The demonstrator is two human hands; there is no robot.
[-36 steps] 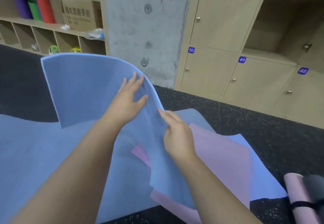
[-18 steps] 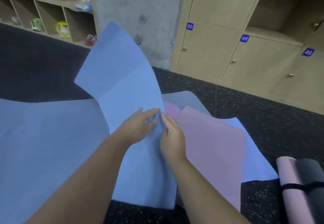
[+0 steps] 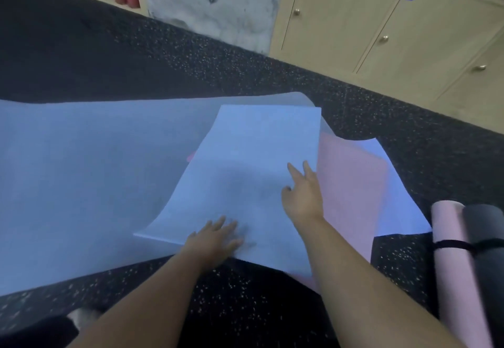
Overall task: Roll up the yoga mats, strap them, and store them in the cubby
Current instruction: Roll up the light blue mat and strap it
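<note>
speckled black gym floor [image 3: 245,301], and the folded-over flap of the thin blue foam yoga mat [image 3: 245,162] lies mid-scene over a pink mat [image 3: 351,184]. left hand [image 3: 215,238] flat on its near edge, right hand [image 3: 302,195] spread, fingers straight, near its right edge. risk: a skewed start telescopes the roll, dragging pink along

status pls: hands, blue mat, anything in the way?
Left hand, right hand flat on folded blue foam yoga mat. Unrolled. Pink mat underneath.
</note>
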